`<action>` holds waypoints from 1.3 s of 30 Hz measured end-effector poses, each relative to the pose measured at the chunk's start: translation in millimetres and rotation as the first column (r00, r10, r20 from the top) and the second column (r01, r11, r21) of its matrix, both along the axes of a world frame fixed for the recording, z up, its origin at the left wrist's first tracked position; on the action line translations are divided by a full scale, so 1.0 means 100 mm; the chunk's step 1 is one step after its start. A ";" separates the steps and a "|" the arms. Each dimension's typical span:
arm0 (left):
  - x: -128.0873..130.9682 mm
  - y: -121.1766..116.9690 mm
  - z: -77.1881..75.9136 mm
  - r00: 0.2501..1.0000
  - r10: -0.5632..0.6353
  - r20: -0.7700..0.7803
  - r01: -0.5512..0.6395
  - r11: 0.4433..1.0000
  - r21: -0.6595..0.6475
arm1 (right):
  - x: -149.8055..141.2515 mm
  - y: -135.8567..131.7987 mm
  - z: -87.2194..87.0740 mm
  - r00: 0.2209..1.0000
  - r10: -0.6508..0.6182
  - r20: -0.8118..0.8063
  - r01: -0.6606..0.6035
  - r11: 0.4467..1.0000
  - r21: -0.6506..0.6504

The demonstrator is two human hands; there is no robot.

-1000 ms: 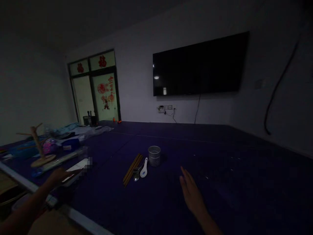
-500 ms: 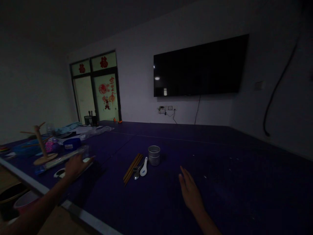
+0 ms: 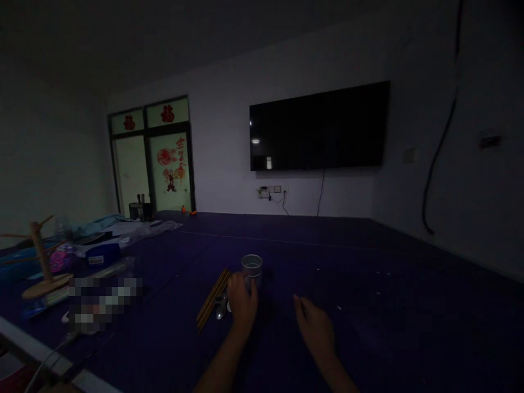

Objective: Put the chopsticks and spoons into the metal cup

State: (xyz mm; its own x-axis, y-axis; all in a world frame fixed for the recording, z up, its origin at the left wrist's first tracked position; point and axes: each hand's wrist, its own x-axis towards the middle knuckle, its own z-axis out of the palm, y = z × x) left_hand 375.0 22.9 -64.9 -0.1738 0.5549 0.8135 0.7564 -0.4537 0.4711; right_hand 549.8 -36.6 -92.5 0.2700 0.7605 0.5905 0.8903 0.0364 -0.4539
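Observation:
My left hand [image 3: 242, 305] is over the white ceramic spoon [image 3: 228, 307], which it mostly covers. Its thumb and fingers are apart, in front of the metal cup [image 3: 251, 263]; whether they touch the spoon or cup is unclear. Left of that hand lie metal spoons [image 3: 221, 309] and a bundle of brown chopsticks [image 3: 212, 300]. My right hand [image 3: 315, 327] hovers over or rests on the purple tabletop [image 3: 380, 338], right of the cup, fingers loosely bent and apart, holding nothing visible.
On the left stand a wooden rack [image 3: 41, 262] and a blue round container [image 3: 103, 254], near plastic packaging [image 3: 151, 232]. A blurred-out patch [image 3: 102, 305] hides an object with a cable. A television [image 3: 319, 128] hangs on the far wall.
My left hand has moved right, from the object at the left to the spoon and cup. My right hand's fingers have bent slightly. The view has shifted a little.

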 end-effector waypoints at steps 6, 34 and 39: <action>0.00 -0.15 -0.10 0.956 -0.013 -0.293 -0.001 0.999 -0.047 | 0.06 -0.15 0.13 0.981 -0.181 0.069 0.185 0.982 -0.045; -0.55 0.02 0.04 0.854 0.218 -0.472 -0.412 0.837 -0.359 | 0.04 -0.35 0.35 0.970 -0.220 0.107 0.236 0.955 -0.178; -0.48 0.06 -0.01 0.872 0.148 -0.467 -0.338 0.872 -0.354 | 0.39 -0.39 0.24 0.971 -0.178 0.160 0.208 0.957 -0.200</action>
